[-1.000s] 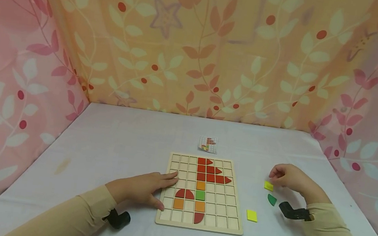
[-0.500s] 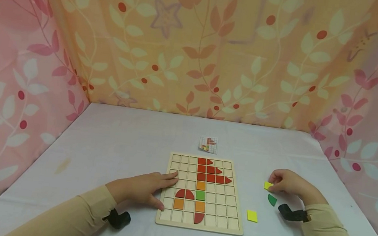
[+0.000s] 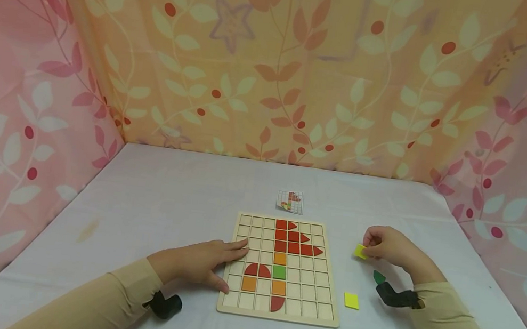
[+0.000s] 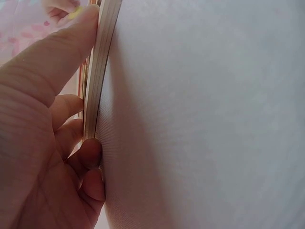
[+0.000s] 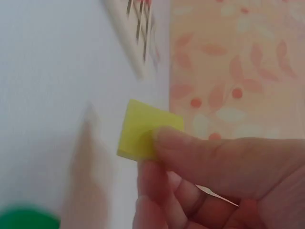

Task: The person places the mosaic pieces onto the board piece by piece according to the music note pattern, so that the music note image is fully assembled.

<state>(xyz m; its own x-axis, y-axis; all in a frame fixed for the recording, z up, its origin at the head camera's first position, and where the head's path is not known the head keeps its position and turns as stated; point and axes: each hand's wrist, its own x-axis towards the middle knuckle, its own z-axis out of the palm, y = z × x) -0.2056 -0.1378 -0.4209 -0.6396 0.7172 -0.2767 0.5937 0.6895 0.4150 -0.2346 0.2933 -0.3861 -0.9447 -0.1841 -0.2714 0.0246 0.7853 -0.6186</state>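
Observation:
My right hand [image 3: 391, 247] pinches a yellow square tile [image 5: 138, 129] between thumb and fingers, raised off the table to the right of the board. My left hand [image 3: 200, 262] rests on the left edge of the wooden grid board [image 3: 308, 292], its fingers and thumb touching the rim. In the board's cells lie red squares, red triangles, orange squares, a green square [image 3: 279, 272] and red quarter-round tiles [image 3: 277, 304]. In the left wrist view the thumb [image 4: 62, 57] lies along the board's edge.
A second yellow square [image 3: 351, 301] lies right of the board. The green quarter-round tile [image 3: 379, 277] sits near my right wrist, partly hidden by the black wrist camera [image 3: 394, 296]. Behind the board is a small pattern card [image 3: 290, 201]. Floral cloth surrounds the white table.
My right hand has taken hold of the yellow square, lifted it from the table and moved it left toward the board. The left hand and the board have stayed in place.

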